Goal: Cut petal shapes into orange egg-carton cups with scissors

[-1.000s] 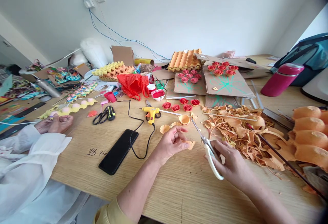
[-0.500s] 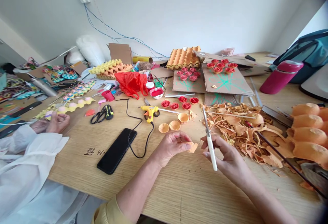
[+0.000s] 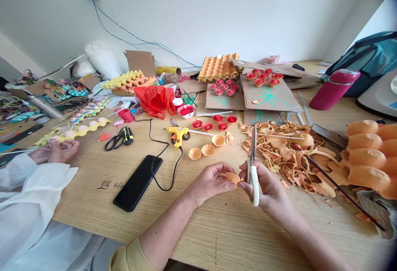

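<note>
My left hand (image 3: 214,184) pinches a small orange carton piece (image 3: 233,177) between thumb and fingers. White-handled scissors (image 3: 254,180) are in my right hand (image 3: 268,186), blades pointing up and away from me. The fingertips of my right hand reach the right edge of the piece. Beyond my left hand stand three orange carton cups (image 3: 208,150). A heap of torn orange scraps (image 3: 288,155) lies past my right hand. Several red paper roses (image 3: 222,126) sit behind the cups.
A yellow glue gun (image 3: 177,135) with a black cord and a black phone (image 3: 138,183) lie left of my hands. Orange egg cartons (image 3: 369,151) are at the right, near a pink bottle (image 3: 335,89). Another person's hands (image 3: 60,150) are at far left.
My right hand has come closer to my left, its fingertips now at the piece. The piece has turned, and the scissors stand more upright. The whole view has shifted slightly.
</note>
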`<state>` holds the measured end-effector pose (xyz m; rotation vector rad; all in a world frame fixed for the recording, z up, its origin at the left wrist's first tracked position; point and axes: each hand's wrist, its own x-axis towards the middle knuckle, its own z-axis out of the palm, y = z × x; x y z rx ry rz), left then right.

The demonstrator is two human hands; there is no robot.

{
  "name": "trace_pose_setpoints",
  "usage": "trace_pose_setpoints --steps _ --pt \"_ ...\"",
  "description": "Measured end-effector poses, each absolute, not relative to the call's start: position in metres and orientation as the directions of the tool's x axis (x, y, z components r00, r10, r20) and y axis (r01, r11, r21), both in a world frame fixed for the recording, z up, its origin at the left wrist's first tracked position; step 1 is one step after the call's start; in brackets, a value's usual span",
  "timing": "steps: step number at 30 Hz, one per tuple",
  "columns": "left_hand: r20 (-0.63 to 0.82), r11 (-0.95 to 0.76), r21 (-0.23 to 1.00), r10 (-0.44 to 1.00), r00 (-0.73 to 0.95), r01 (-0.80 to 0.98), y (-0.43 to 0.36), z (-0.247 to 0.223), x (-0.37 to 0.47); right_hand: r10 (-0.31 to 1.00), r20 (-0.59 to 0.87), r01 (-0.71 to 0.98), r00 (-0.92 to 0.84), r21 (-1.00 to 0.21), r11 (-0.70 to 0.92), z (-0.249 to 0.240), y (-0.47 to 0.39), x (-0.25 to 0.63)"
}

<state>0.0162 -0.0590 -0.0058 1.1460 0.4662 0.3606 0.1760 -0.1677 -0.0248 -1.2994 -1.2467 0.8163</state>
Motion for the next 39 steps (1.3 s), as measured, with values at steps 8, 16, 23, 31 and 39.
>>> trace_pose_setpoints --steps 8,16,23,31,39 --pt "-0.133 0.339 0.933 0.637 0.76 -0.121 -0.052 -0.01 0.012 0.957 0.153 0.283 0.245 -0.956 0.08 -0.021 -0.17 0.189" --pt "-0.105 0.402 0.89 0.641 0.761 -0.216 -0.048 -0.015 0.012 0.993 0.028 0.13 0.117 -0.991 0.013 -0.021 -0.169 0.188" --pt "-0.191 0.424 0.905 0.47 0.862 -0.031 -0.051 -0.009 0.011 0.989 0.047 0.062 0.143 -0.997 0.039 -0.019 -0.165 0.185" --pt "-0.207 0.414 0.91 0.461 0.863 -0.003 -0.053 -0.006 0.012 0.99 -0.044 -0.049 0.133 -0.998 -0.038 -0.006 -0.162 0.177" --pt "-0.17 0.422 0.905 0.461 0.871 -0.046 -0.056 -0.005 0.015 0.977 -0.03 -0.144 0.211 -0.99 0.001 -0.013 -0.163 0.173"
